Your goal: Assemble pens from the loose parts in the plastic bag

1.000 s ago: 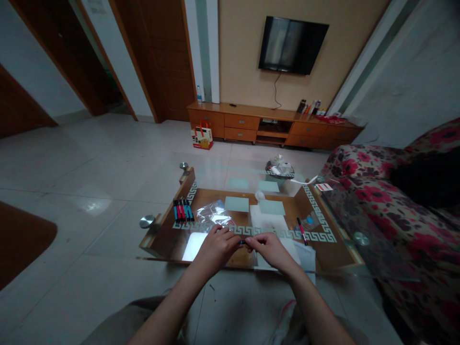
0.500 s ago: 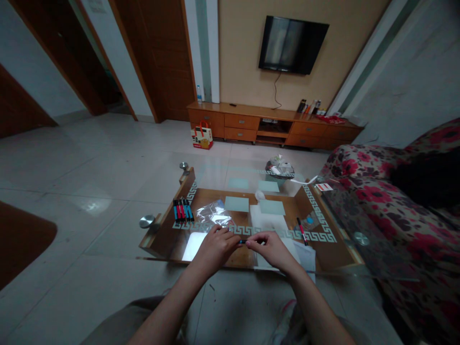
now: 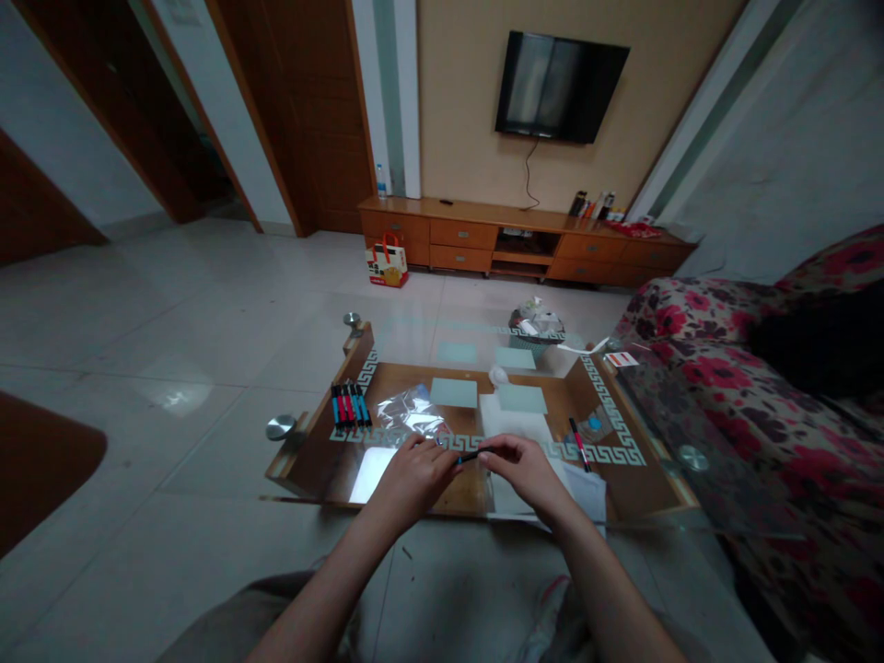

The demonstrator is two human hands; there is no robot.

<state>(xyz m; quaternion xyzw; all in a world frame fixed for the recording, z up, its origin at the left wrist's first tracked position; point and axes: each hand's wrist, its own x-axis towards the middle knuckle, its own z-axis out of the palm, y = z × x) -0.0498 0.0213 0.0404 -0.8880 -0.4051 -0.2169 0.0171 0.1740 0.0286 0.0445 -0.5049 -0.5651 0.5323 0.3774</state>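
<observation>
From the head view, your left hand (image 3: 418, 474) closes around the blue end of a slim black-and-blue pen (image 3: 468, 457), while your right hand (image 3: 521, 468) pinches its black tip between thumb and fingers. You hold the pen above the near side of a glass-topped brown wooden table (image 3: 324, 471). To your left lie a row of blue, red and black pens (image 3: 351, 406) and a crinkled clear plastic wrapper (image 3: 407, 414); to your right, a single red-and-black pen (image 3: 578, 444).

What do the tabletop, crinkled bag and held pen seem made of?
Tabletop: glossy glass, since the floor shows through. Bag: probably thin clear plastic, given its shiny creases. Pen: perhaps plastic, from its black-and-blue barrel; finish too small to tell.
</observation>
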